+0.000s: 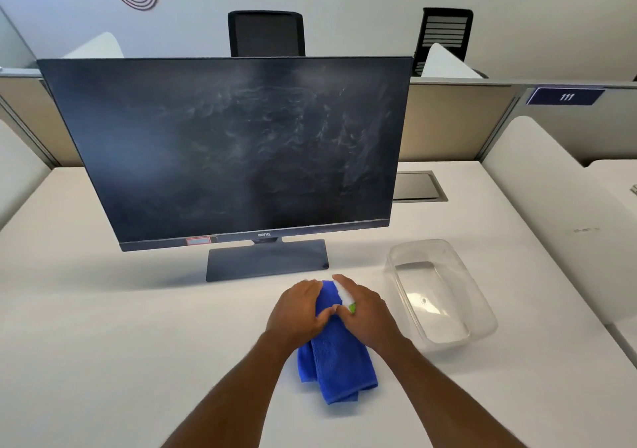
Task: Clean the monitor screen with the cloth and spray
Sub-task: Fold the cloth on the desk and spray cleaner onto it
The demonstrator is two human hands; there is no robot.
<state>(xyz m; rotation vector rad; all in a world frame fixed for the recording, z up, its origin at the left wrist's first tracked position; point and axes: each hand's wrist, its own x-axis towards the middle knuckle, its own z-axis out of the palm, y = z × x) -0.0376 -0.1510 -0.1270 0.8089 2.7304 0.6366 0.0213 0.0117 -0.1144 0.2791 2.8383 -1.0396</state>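
A dark monitor [227, 144] stands on the white desk, its screen off and smeared with pale streaks, mostly on the right half. In front of its stand, a folded blue cloth [336, 358] hangs down from my left hand [298, 309], which grips its upper end. My right hand [367, 309] is closed around a small white spray bottle [343, 294] with a green band, held right against the cloth. Both hands touch each other just above the desk.
A clear plastic tub [444, 296] sits on the white desk [103, 327] to the right of my hands. A metal cable hatch [418, 187] lies behind the monitor's right edge. Partitions and two black chairs [266, 33] stand beyond the desk.
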